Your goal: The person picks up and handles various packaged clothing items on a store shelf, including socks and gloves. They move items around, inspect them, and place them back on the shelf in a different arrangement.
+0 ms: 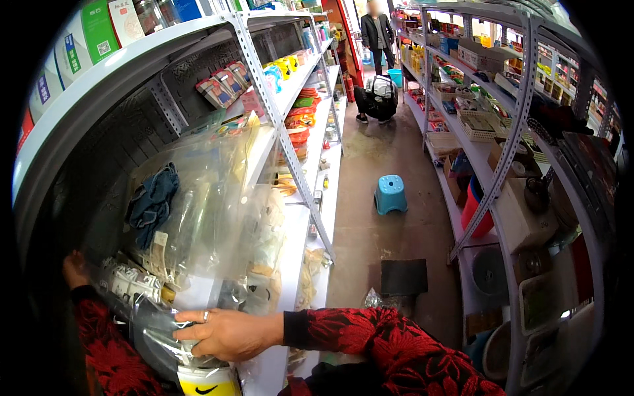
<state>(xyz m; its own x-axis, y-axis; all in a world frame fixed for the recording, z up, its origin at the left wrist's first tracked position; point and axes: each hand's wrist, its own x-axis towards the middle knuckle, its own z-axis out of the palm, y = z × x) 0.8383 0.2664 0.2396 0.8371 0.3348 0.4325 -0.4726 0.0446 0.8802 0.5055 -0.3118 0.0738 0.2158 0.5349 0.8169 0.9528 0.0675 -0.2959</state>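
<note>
My right hand (228, 334), with a ring on one finger, reaches across the lower shelf. Its fingers bend over a crinkled clear plastic bag (155, 330) with something dark in it; the thumb is hidden. At the dark far left, my left hand (76, 269) is raised beside the shelf, small and dim, its fingers unclear. Between the hands lies a black-and-white printed packet (135, 280). Behind it, large clear plastic sheets or bags (214, 211) stand beside a crumpled blue denim cloth (153, 201). A yellow-and-white package (208, 381) sits just below my right hand.
A perforated metal shelf post (284, 138) rises right of the plastic. On the aisle floor are a blue stool (390, 195) and a dark flat square (404, 277). Loaded shelves (475, 152) line the right side. Farther off, one person crouches (378, 99) and another stands (378, 36).
</note>
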